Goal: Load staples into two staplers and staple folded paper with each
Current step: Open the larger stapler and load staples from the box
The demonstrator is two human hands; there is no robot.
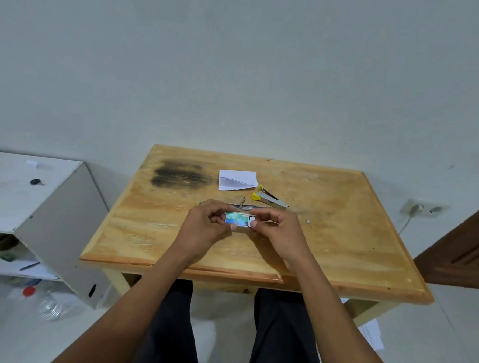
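1. A small staple box point(237, 219) is held above the wooden worktop point(342, 229), between both hands; the box is taken as the landmark here.
2. The left end of the box is gripped by the left hand point(204, 227), whose fingers are curled narrowly around it, thumb below and fingertips above.
3. The right end of the box is pinched by the right hand point(281, 228), its thumb laid against a white inner tray point(251, 220) that is seen slid partly out of the box's printed sleeve.
4. The sleeve is printed in blue-green with a pale line of lettering; the writing is too blurred to be read, and no brand can be made out.
5. Just behind the box, an opened stapler point(241, 206) is laid flat on the worktop, largely hidden by the fingers; its metal parts are seen spread out.
6. Behind and to the right of the box, a second stapler point(269, 197) with yellow ends is set on the worktop, its arm raised.
7. Farther behind the box, a folded white paper point(237, 180) is laid beside the yellow stapler, its fold turned to the right.
8. To the right of the box, a small pale scrap point(308, 221) is seen on the wood; what it is cannot be told.
9. Behind and to the left of the box, a dark stain point(180, 173) is marked on the worktop.
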